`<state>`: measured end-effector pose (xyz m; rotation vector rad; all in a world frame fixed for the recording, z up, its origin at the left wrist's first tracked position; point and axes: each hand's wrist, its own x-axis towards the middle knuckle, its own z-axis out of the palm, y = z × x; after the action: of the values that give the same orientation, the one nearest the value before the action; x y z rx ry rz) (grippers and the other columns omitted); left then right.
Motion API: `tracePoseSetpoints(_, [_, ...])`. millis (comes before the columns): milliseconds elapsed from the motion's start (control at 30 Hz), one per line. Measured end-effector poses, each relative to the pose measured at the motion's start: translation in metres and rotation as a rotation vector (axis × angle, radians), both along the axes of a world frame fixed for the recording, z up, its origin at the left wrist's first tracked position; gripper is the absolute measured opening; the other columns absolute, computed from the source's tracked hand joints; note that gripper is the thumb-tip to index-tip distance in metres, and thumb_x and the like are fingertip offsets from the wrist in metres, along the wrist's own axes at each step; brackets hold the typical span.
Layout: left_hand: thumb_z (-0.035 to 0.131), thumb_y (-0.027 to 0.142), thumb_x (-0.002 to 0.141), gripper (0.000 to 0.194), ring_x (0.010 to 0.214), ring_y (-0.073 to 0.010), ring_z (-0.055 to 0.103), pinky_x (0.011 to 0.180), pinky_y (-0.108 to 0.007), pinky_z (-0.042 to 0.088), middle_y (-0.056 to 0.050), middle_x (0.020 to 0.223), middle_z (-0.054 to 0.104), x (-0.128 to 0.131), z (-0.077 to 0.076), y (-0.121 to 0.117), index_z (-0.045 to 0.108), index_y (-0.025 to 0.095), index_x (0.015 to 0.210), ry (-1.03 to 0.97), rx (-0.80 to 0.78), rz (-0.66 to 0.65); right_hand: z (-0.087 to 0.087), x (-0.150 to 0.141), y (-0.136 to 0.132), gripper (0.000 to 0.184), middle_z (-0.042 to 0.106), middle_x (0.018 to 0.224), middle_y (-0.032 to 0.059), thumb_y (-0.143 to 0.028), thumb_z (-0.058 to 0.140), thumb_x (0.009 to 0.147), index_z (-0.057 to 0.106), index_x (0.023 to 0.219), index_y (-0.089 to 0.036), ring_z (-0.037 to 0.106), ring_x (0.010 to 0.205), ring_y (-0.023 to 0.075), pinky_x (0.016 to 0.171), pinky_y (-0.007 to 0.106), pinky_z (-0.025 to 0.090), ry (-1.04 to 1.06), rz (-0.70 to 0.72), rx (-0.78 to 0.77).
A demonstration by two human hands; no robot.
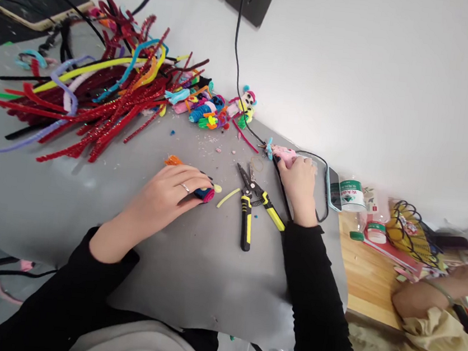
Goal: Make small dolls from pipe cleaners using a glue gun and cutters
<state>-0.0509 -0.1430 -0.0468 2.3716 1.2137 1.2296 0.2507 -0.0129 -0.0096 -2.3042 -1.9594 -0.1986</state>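
Note:
My left hand (173, 188), with a ring on one finger, is closed round a small pipe-cleaner figure; its dark blue and magenta end (205, 195) shows past the fingertips. An orange fuzzy piece (173, 160) peeks out behind the knuckles. Farther right, my right hand (298, 183) is wrapped over a pink glue gun (282, 154) lying by the wall, with a light blue bow-like piece at its front. Between the hands lie yellow-and-black wire pliers (252, 200), jaws pointing away from me. Beside them rests a short pale-yellow pipe-cleaner piece (228, 197).
Red, yellow and purple pipe cleaners (100, 92) are heaped at the left. Several finished figures (210, 108) stand along the wall. A black cord (238, 57) hangs to the table. At right are a phone (334, 189), bottles (352, 194) and another person's arm (432, 288).

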Motion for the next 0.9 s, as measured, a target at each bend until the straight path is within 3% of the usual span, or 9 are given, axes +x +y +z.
tracePoseSetpoints(133, [0.067, 0.034, 0.103, 0.019, 0.119, -0.0294, 0.073, 0.106, -0.046, 0.054, -0.008, 0.121, 0.081, -0.012, -0.007, 0.005, 0.075, 0.027, 0.120, -0.027, -0.068, -0.063, -0.001, 0.007, 0.002, 0.024, 0.070, 0.106, 0.0211, -0.034, 0.065, 0.089, 0.062, 0.103, -0.015, 0.064, 0.104, 0.0370, 0.097, 0.050, 0.050, 0.130, -0.027, 0.058])
tracePoseSetpoints(267, [0.075, 0.047, 0.097, 0.023, 0.118, -0.0334, 0.074, 0.109, -0.052, 0.051, -0.006, 0.117, 0.083, -0.016, -0.011, 0.010, 0.079, 0.033, 0.114, -0.094, -0.144, -0.035, 0.009, 0.016, -0.004, 0.031, 0.070, 0.100, 0.0135, -0.032, 0.071, 0.083, 0.054, 0.106, -0.020, 0.067, 0.096, 0.0328, 0.091, 0.048, 0.052, 0.279, -0.052, 0.264])
tracePoseSetpoints(400, [0.077, 0.049, 0.093, 0.019, 0.117, -0.0347, 0.073, 0.112, -0.054, 0.047, -0.005, 0.112, 0.083, -0.013, -0.010, 0.010, 0.082, 0.037, 0.106, -0.147, -0.228, -0.002, 0.018, 0.012, -0.018, 0.033, 0.070, 0.107, 0.0097, -0.032, 0.070, 0.085, 0.047, 0.107, -0.026, 0.067, 0.085, 0.0254, 0.082, 0.040, 0.052, 0.404, 0.092, 0.393])
tracePoseSetpoints(567, [0.079, 0.050, 0.091, 0.022, 0.118, -0.0359, 0.071, 0.114, -0.055, 0.044, -0.006, 0.114, 0.082, -0.013, -0.008, 0.008, 0.081, 0.038, 0.109, -0.119, -0.245, 0.028, 0.021, -0.011, -0.035, 0.040, 0.062, 0.097, 0.0041, -0.035, 0.073, 0.082, 0.040, 0.103, -0.028, 0.058, 0.070, 0.0171, 0.065, 0.033, 0.048, 0.552, 0.237, 0.467])
tracePoseSetpoints(700, [0.078, 0.050, 0.093, 0.023, 0.118, -0.0362, 0.071, 0.111, -0.054, 0.045, -0.005, 0.115, 0.081, -0.014, -0.006, 0.006, 0.080, 0.039, 0.113, -0.099, -0.236, 0.017, 0.023, -0.010, -0.034, 0.036, 0.057, 0.101, 0.0047, -0.034, 0.070, 0.085, 0.039, 0.104, -0.029, 0.063, 0.082, 0.0203, 0.074, 0.039, 0.055, 0.524, 0.221, 0.575])
tracePoseSetpoints(900, [0.070, 0.039, 0.098, 0.016, 0.109, -0.0331, 0.074, 0.104, -0.050, 0.047, -0.002, 0.110, 0.083, -0.014, -0.004, 0.006, 0.079, 0.038, 0.112, -0.125, -0.169, 0.020, 0.020, 0.029, -0.016, 0.035, 0.058, 0.098, 0.0044, -0.035, 0.070, 0.086, 0.038, 0.099, -0.030, 0.068, 0.094, 0.0264, 0.091, 0.050, 0.060, 0.482, 0.021, 0.711])
